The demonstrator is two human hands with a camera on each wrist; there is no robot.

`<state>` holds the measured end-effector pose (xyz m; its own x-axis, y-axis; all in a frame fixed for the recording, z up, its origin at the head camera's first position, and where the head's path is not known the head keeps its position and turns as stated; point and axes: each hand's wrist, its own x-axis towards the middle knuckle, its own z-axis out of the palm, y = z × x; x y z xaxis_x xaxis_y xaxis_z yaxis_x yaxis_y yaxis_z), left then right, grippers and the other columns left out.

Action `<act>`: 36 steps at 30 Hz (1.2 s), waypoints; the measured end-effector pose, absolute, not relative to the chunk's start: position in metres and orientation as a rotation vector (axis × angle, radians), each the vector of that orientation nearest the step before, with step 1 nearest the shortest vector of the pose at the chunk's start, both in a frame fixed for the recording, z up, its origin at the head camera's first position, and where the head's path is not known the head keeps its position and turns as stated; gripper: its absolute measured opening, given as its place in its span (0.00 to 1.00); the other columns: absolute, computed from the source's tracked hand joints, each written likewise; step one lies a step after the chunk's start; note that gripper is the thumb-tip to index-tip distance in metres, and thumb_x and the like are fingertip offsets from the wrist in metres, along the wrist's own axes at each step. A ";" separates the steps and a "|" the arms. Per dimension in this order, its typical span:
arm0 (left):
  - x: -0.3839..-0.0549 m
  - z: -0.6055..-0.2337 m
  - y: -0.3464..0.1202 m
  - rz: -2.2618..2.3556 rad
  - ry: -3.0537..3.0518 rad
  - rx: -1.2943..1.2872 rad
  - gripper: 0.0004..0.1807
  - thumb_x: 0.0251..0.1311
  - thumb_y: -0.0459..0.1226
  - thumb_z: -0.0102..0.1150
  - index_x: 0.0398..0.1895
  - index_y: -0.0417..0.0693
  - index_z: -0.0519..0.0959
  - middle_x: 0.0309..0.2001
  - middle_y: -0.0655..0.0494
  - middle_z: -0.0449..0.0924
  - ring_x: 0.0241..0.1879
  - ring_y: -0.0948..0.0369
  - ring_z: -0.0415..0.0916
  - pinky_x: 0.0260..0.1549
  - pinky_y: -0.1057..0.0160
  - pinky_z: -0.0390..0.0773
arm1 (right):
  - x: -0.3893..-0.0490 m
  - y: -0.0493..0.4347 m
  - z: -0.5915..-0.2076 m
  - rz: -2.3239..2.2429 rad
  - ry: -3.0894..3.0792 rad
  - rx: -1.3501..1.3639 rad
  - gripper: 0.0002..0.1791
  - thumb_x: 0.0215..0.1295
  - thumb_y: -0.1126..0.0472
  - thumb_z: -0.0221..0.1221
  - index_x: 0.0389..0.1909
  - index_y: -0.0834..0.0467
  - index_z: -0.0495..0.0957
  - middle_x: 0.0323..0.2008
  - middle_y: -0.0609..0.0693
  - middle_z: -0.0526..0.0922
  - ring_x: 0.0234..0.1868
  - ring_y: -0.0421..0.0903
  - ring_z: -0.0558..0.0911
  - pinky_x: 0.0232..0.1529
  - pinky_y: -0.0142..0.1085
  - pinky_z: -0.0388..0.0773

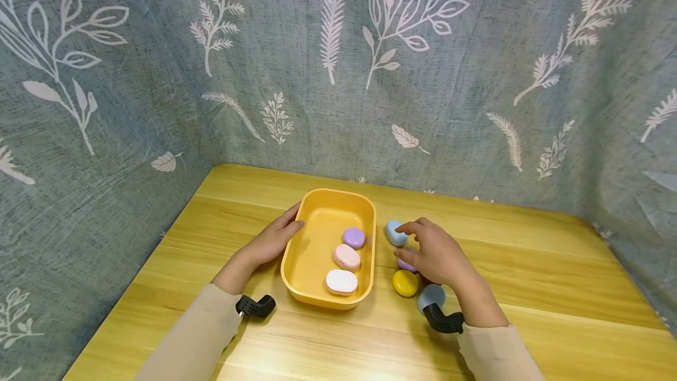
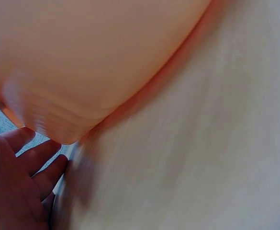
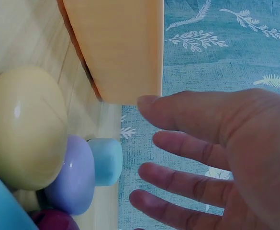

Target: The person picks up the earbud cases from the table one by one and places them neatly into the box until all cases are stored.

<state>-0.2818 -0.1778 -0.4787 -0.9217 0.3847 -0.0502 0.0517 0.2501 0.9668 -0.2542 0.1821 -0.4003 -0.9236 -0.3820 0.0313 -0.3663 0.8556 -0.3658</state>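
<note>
My left hand (image 1: 270, 243) holds the left wall of a yellow rectangular box (image 1: 304, 278), thumb over the rim and fingers outside. Along the box's right side lie three smooth rounded pieces: purple (image 1: 354, 238), pale pink (image 1: 347, 257) and white (image 1: 341, 281). Right of the box, my right hand (image 1: 436, 254) hovers with fingers spread, holding nothing. Its fingertips are nearest a light blue piece (image 1: 395, 234) and a partly covered purple piece (image 1: 406, 261). Closer to me lie a yellow piece (image 1: 405, 283) and a grey-blue round piece (image 1: 431, 297). A dark maroon piece (image 3: 56, 220) shows only in the right wrist view.
The wooden table (image 1: 555, 287) extends beneath everything. Grey-blue leaf-patterned cloth (image 1: 296, 63) hangs behind the table and at its sides. Black wrist-worn devices (image 1: 256, 306) sit by both sleeves; the right one overlaps the grey-blue piece.
</note>
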 end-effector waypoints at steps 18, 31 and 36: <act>-0.283 -0.480 -0.178 1.726 2.247 0.402 0.33 0.84 0.49 0.39 0.86 0.64 0.44 0.85 0.56 0.44 0.80 0.51 0.57 0.75 0.44 0.65 | -0.259 0.186 -0.409 -0.508 2.930 -0.450 0.22 0.67 0.51 0.69 0.59 0.54 0.82 0.54 0.58 0.81 0.44 0.51 0.82 0.43 0.49 0.80; -0.282 -0.478 -0.178 1.739 2.233 0.406 0.33 0.84 0.48 0.39 0.86 0.63 0.44 0.85 0.57 0.45 0.79 0.51 0.59 0.74 0.44 0.66 | -0.260 0.185 -0.417 -0.449 2.917 -0.422 0.20 0.65 0.51 0.68 0.56 0.54 0.83 0.49 0.56 0.82 0.41 0.50 0.80 0.40 0.45 0.78; -0.282 -0.477 -0.178 1.752 2.209 0.416 0.33 0.84 0.47 0.39 0.86 0.64 0.44 0.85 0.57 0.45 0.78 0.51 0.61 0.73 0.44 0.68 | -0.260 0.184 -0.418 -0.444 2.917 -0.411 0.20 0.65 0.51 0.67 0.55 0.55 0.83 0.47 0.55 0.82 0.41 0.49 0.80 0.40 0.45 0.78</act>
<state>-0.2815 -0.1784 -0.4775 -0.9160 0.3984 -0.0471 0.0449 0.2185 0.9748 -0.2596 0.1839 -0.4184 -0.9491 -0.2924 -0.1173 -0.2443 0.9180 -0.3123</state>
